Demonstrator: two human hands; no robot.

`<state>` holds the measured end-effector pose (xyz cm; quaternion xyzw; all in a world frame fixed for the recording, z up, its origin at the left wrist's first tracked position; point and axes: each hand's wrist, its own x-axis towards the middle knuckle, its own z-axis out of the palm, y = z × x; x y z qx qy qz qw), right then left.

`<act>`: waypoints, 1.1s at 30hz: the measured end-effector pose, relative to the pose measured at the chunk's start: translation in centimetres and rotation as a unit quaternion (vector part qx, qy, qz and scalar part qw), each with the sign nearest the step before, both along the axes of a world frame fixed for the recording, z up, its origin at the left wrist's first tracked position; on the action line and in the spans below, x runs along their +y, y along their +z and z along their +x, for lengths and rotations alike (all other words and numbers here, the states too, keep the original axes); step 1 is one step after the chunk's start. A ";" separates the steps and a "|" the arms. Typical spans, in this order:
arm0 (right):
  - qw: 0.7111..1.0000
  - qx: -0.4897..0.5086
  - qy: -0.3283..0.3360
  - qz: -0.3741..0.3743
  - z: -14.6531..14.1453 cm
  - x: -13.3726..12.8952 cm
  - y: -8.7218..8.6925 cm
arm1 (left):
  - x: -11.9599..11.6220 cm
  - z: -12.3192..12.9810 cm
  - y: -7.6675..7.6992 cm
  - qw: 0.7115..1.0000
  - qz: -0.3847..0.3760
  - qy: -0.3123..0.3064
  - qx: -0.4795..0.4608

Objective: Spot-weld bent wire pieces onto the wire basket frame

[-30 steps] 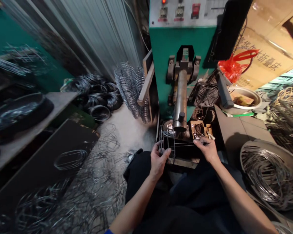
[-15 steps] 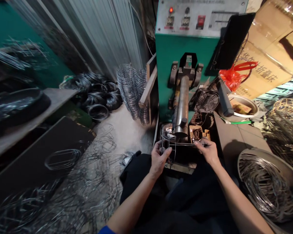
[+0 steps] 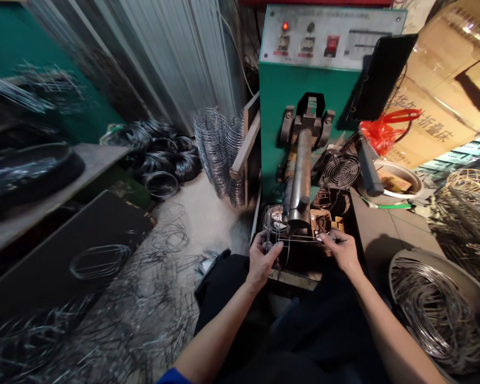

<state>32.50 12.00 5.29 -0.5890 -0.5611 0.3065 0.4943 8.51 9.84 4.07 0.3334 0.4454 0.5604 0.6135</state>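
My left hand [image 3: 263, 260] is closed on a wire frame [image 3: 279, 230], thumb and fingers pinched round its thin rods. To the right, my right hand [image 3: 341, 249] pinches the end of a straight wire rod [image 3: 302, 240] that runs across to the frame. Both hands are just below the round metal arm [image 3: 301, 178] of a green machine [image 3: 276, 85]. The frame's left part stands upright beside the arm's tip. Whether the rod touches the arm cannot be seen.
Stacked wire rings [image 3: 212, 154] stand left of the machine. On the right are a white bowl [image 3: 414, 184], a red bag [image 3: 384, 130] and a basin of bent wires [image 3: 396, 266]. Loose wire pieces lie on the floor at left. A dark tray with small boxes sits under the arm.
The camera view has tilted slightly upward, so the machine sits a little lower in the picture. Both hands keep their grips and have hardly moved.
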 end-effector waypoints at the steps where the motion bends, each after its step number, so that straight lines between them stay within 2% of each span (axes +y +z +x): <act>1: 1.000 -0.002 0.000 -0.001 0.1 0.0 0.0 | 0.0 0.0 0.0 1.000 0.000 0.000 0.001; 7: 1.000 -0.010 0.011 0.010 0.0 0.0 -0.3 | 0.4 0.0 -0.1 1.000 0.000 0.013 0.017; 10: 0.998 -0.046 0.000 0.042 0.1 -0.6 -0.3 | 0.2 -0.4 0.1 0.999 -0.008 0.007 0.033; 12: 0.993 -0.097 -0.019 0.068 1.9 -1.0 -0.7 | 0.0 -0.6 0.5 0.998 -0.014 0.005 0.054; 14: 0.979 -0.185 -0.080 0.026 6.2 -2.0 -2.0 | 0.2 -0.9 0.7 0.997 -0.011 0.009 0.076; 15: 0.961 -0.238 -0.133 -0.038 9.1 -3.0 -2.9 | 0.5 -0.9 0.7 0.997 -0.015 0.014 0.080; 16: 0.930 -0.285 -0.193 -0.124 12.2 -4.4 -3.9 | 0.8 -0.9 0.7 0.996 -0.021 0.013 0.083; 18: 0.849 -0.332 -0.292 -0.288 18.0 -8.4 -6.0 | 1.2 -0.8 0.5 0.995 -0.035 0.016 0.089; 20: 0.792 -0.327 -0.347 -0.380 22.3 -12.8 -8.2 | 1.2 -0.6 0.4 0.994 -0.041 0.026 0.099; 23: 0.745 -0.313 -0.379 -0.451 25.2 -17.6 -11.2 | 0.9 -0.2 0.6 0.992 -0.039 0.045 0.115; 25: 0.739 -0.312 -0.372 -0.466 25.7 -18.9 -12.7 | 0.7 0.0 0.8 0.989 -0.039 0.057 0.128; 28: 0.756 -0.307 -0.350 -0.460 26.0 -19.3 -13.9 | 0.8 0.2 1.1 0.988 -0.046 0.062 0.135; 33: 0.787 -0.275 -0.369 -0.411 25.9 -19.2 -13.4 | 0.9 0.3 1.4 0.989 -0.049 0.049 0.129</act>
